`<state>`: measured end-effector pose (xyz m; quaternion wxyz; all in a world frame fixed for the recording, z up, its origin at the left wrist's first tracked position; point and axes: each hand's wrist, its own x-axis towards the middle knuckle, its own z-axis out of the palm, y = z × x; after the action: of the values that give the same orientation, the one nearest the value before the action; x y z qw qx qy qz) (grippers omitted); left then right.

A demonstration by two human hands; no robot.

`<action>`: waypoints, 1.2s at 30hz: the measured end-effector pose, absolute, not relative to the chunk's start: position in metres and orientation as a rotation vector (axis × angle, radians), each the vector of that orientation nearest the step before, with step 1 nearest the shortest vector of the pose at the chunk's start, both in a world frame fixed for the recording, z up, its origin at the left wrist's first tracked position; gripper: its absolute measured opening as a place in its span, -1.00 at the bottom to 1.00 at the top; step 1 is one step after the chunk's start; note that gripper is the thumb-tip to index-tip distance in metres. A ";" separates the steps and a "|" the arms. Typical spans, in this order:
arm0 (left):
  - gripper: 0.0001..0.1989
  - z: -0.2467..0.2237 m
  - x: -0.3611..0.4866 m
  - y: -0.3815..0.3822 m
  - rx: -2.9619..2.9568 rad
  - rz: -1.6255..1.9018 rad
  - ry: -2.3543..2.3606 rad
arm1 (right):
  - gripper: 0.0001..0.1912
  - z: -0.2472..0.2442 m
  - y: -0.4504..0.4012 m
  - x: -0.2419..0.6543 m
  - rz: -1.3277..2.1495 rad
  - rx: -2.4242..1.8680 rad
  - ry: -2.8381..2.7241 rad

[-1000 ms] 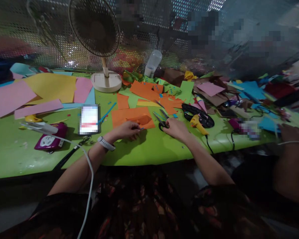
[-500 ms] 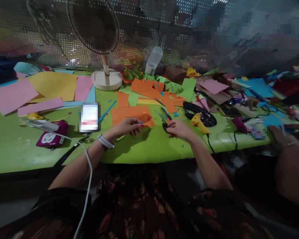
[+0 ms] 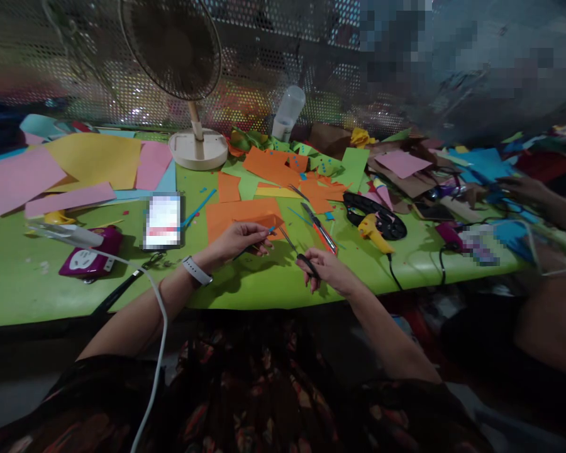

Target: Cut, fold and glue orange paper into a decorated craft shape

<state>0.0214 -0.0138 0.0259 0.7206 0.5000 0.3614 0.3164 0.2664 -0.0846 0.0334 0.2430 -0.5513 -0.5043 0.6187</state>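
My left hand (image 3: 251, 239) pinches a small strip of blue paper (image 3: 272, 229) between thumb and fingers, above an orange paper sheet (image 3: 221, 217). In my right hand (image 3: 324, 265) is a pair of scissors (image 3: 306, 263), its black handles in my fingers and its thin blades slanting up and left toward the blue strip. The blades are apart from the strip. A red utility knife (image 3: 321, 230) lies on the green table (image 3: 264, 292) just beyond my right hand.
A phone (image 3: 163, 220) and purple power socket (image 3: 92, 253) lie to the left. The fan (image 3: 199, 151) stands behind. A yellow glue gun (image 3: 376, 234) rests by a black holder (image 3: 396, 225) on the right. Paper scraps crowd the back. Another person's arm (image 3: 547, 198) reaches in at far right.
My right hand has lifted the scissors off the table beside the knife and drawn them nearer me, blades now toward my left hand. The other person's arm has moved farther back over the table.
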 end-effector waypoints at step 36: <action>-0.71 0.002 0.016 -0.028 0.862 0.654 0.765 | -0.49 0.022 -0.085 0.260 1.865 -1.504 -1.396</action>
<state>0.0155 -0.0278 0.0018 0.7885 0.4001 0.3549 0.3038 0.2599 -0.0849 0.0223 0.1834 -0.5334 -0.4948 0.6611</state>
